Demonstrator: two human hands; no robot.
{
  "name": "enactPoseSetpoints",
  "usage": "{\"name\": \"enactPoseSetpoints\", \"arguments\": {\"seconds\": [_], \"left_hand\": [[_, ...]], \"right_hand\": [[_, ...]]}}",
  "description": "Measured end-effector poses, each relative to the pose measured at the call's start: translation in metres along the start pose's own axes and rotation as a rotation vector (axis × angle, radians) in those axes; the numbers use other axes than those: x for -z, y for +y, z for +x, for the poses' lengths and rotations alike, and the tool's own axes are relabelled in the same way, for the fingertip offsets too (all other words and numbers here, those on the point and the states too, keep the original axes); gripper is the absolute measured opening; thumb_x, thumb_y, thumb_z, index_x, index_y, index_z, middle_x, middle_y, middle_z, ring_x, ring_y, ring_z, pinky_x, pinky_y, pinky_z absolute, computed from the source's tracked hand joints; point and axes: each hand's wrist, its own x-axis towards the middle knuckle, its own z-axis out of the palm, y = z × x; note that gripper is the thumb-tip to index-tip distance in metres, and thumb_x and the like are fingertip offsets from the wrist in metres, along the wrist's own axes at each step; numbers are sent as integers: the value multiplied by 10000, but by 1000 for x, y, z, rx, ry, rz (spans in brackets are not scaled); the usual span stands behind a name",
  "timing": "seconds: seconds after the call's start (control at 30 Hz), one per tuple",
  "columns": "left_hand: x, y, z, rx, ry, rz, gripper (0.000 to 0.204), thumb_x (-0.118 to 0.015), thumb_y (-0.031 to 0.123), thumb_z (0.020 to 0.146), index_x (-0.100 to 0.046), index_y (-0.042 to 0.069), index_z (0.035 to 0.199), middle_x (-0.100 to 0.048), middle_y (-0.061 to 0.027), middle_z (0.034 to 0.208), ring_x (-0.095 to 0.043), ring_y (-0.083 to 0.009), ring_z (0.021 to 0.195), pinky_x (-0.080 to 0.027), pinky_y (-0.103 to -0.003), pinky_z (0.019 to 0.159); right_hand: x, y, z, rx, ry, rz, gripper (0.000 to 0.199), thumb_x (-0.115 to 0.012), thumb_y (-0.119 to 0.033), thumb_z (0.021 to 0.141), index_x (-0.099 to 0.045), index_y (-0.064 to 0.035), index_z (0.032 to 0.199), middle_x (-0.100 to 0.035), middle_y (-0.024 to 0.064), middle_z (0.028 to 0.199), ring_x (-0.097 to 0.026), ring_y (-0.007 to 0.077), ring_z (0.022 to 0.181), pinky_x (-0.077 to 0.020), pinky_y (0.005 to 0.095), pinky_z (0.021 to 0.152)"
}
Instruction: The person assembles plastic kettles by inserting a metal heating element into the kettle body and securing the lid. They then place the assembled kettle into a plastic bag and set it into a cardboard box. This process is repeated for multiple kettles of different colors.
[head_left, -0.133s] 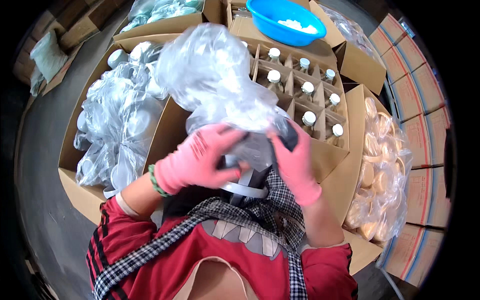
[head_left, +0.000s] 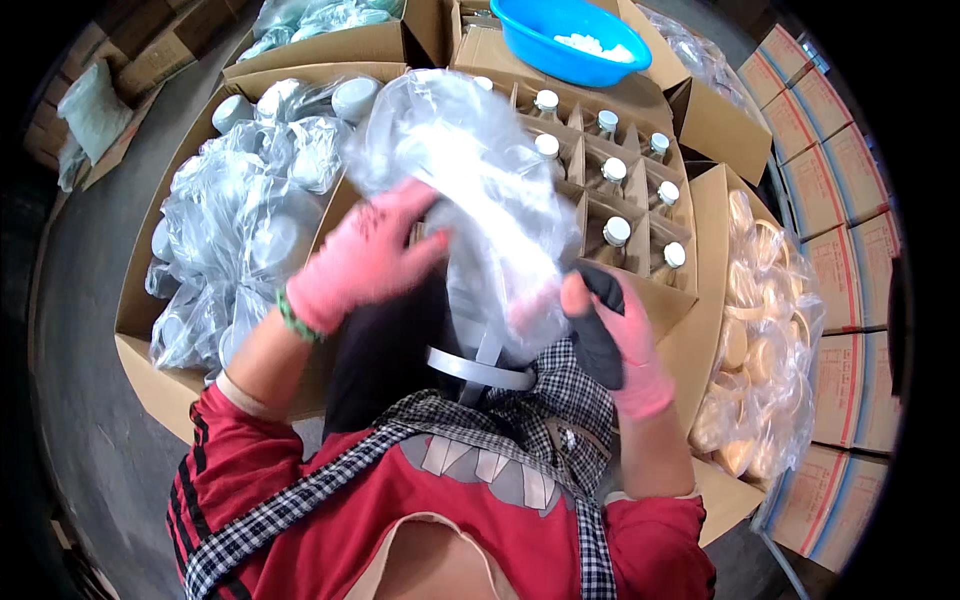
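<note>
A crumpled clear plastic bag (head_left: 480, 190) stands up in front of me, blurred by motion. My left hand (head_left: 370, 255), in a pink glove, is at the bag's left side with thumb and forefinger apart. To the right of the bag is my right hand (head_left: 630, 345). Its glove is pink with a black palm side, a bare thumb tip shows, and I see nothing held between the parted thumb and fingers. Below the bag a pale grey ring (head_left: 480, 372) with an upright strip sits before my lap. What the bag holds is not clear.
Bagged white cups (head_left: 270, 245) fill a carton at left. Bottles with white caps (head_left: 616, 232) stand in a divided carton ahead. A blue basin (head_left: 570, 50) sits behind it with small white pieces. Bagged orange items (head_left: 745, 370) lie at right, beside stacked cartons (head_left: 825, 245).
The bag has swung right and now stands more upright. My right hand has moved right and down, away from it. My left hand has shifted slightly left and up, its thumb and forefinger spread.
</note>
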Motion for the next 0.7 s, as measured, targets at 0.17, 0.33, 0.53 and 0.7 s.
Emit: {"name": "enactPoseSetpoints", "arguments": {"seconds": [0.17,0.33,0.53,0.7], "left_hand": [[26,-91,51,-314,468,927,493,-548,288,750,-430,48,1164,-462,-99,1167,-419,-282,1088,-310,-408,914],[-1,-87,101,-266,781,578,671,-651,326,633,-407,10,1172,-400,-210,1192,-366,-341,1124,-258,-497,931],[-115,-162,41,384,8,189,383,-540,350,753,-568,35,969,-575,-193,901,-540,-323,900,-398,-342,858],[-78,-112,17,-35,-342,419,245,-560,261,726,-566,24,789,-554,-162,839,-544,-299,792,-404,-382,811]], "right_hand": [[7,-64,-7,-256,-518,-700,360,-621,-157,731,-501,-29,1046,-547,82,955,-500,175,895,-383,309,821],[74,-42,77,734,357,-2060,301,-586,-224,709,-536,-25,931,-554,149,855,-505,293,822,-404,376,789],[161,108,130,29,250,-724,299,-566,-235,795,-549,6,971,-593,72,857,-532,166,811,-430,318,728],[127,71,75,-232,59,-159,373,-573,-259,801,-522,27,1035,-578,38,864,-516,85,806,-411,209,727]]}}
